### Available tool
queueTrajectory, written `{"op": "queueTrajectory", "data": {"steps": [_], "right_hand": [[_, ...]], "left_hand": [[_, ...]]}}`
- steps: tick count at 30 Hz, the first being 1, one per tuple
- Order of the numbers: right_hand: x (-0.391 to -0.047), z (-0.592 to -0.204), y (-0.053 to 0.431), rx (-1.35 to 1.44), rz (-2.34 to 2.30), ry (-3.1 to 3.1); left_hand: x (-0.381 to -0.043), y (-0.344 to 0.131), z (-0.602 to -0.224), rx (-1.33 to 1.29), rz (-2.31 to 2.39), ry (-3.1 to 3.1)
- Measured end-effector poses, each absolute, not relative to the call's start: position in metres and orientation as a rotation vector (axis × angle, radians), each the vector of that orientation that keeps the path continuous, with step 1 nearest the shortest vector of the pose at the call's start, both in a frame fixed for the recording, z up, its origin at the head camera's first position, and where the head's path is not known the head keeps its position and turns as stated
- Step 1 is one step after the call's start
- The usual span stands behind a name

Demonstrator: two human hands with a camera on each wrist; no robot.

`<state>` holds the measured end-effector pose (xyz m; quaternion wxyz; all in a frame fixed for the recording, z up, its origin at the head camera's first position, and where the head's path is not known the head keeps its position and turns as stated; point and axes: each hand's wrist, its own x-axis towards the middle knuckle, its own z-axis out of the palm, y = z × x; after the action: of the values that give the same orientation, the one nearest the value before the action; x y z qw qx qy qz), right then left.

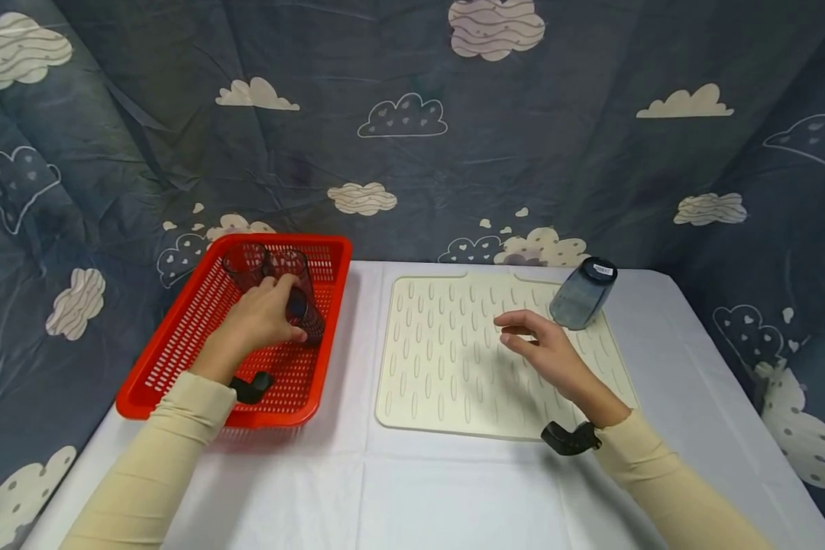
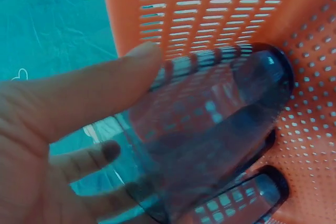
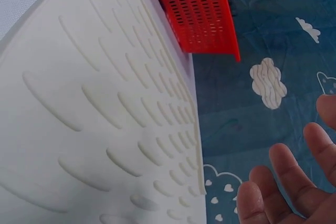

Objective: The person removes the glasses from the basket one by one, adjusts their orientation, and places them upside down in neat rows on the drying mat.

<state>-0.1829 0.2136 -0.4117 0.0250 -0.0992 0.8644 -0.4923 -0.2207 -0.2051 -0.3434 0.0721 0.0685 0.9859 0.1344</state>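
Observation:
In the head view, my left hand (image 1: pixel 261 309) reaches into the red basket (image 1: pixel 340 305) and grips a clear dark-tinted drinking glass (image 1: pixel 311 322). The left wrist view shows the thumb on the near side of this glass (image 2: pixel 194 114) and fingers behind its rim, with the thick base toward the basket floor. Beyond the hand stand more tinted glasses (image 1: pixel 246 260) in the basket. My right hand (image 1: pixel 546 355) hovers over a cream ribbed mat (image 1: pixel 426 359), fingers loosely bent and holding nothing. Behind it an upside-down blue-grey glass (image 1: pixel 579 299) stands on the mat, a white label on its base.
A white cloth (image 1: pixel 440 489) covers the table under basket and mat. Close behind the table hangs a dark blue curtain (image 1: pixel 399 69) with cloud prints. The basket's raised walls surround the glasses on the left.

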Motion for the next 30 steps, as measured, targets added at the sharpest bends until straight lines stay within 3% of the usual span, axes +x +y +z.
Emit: {"op": "queueTrajectory", "data": {"steps": [22,30], "right_hand": [[-0.175,-0.408,0.239,-0.271,-1.531,2.661],[-0.170,-0.404,0.251,-0.235,-1.572,2.653]], "left_hand": [[-0.215,-0.216,-0.344,0.188,0.431,2.981],[-0.211,-0.220,-0.328,0.172,0.486,2.998]]}}
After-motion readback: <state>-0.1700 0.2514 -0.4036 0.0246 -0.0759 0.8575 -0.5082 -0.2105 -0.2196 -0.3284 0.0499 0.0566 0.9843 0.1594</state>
